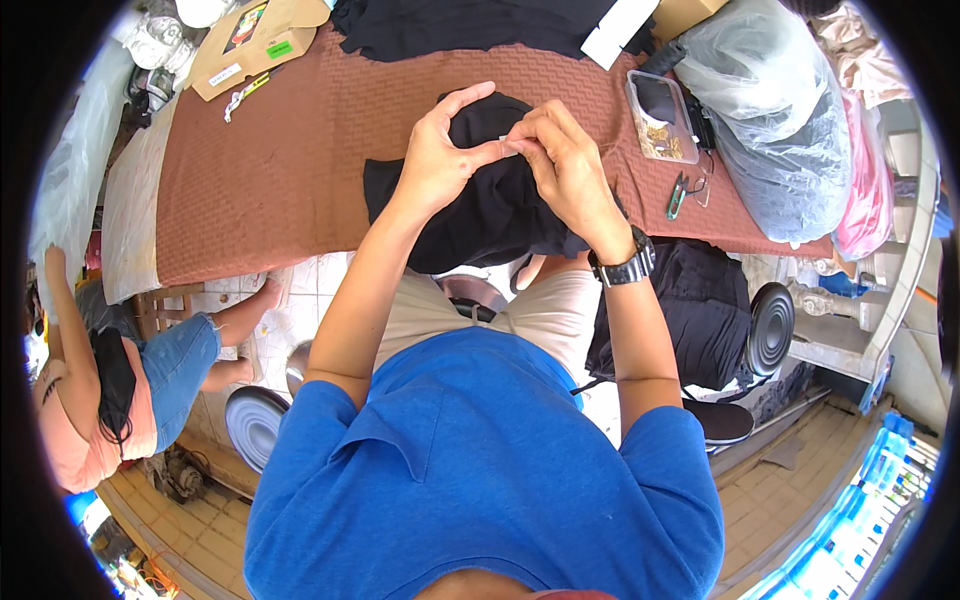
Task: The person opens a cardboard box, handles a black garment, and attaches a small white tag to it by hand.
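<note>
A black cloth garment (480,215) lies bunched on the brown-covered table in front of me and hangs over its near edge. Above it, my left hand (445,150) is open, with the index finger stretched out and the thumb pointing at my right hand. My right hand (562,165) is pinched, its fingertips meeting the left thumb tip. Something tiny and pale shows at that meeting point, too small to name. The fingertips partly cover it.
On the brown tablecloth (270,170) are green-handled thread snips (678,197), a clear box (660,125) with small gold-coloured pieces, a yellow cutter (250,92) and a cardboard box (255,45). Plastic-wrapped bundles (775,130) stand right. Another person (120,380) sits at left.
</note>
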### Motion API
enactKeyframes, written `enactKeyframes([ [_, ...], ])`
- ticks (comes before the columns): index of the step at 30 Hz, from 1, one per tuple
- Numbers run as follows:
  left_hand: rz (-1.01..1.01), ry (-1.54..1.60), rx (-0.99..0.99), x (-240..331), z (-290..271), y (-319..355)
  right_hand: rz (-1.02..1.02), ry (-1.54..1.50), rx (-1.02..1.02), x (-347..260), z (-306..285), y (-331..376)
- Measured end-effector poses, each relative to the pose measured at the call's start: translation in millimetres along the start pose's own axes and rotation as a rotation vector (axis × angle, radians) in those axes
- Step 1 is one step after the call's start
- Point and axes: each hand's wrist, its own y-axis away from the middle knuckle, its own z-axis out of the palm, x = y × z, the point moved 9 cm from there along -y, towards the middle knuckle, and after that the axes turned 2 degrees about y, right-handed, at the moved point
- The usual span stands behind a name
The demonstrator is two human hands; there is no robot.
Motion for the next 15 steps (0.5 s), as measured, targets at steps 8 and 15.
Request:
enactKeyframes([
  [8,-0.028,-0.097,0.053,-14.2,-14.3,-1.0,-0.276,-0.409,0.4,-73.7,-100.2,-17.9],
  [15,0.006,-0.165,0.068,-30.0,-20.1,-10.5,-0.565,-0.552,0.326,-152.5,-234.6,5.2],
])
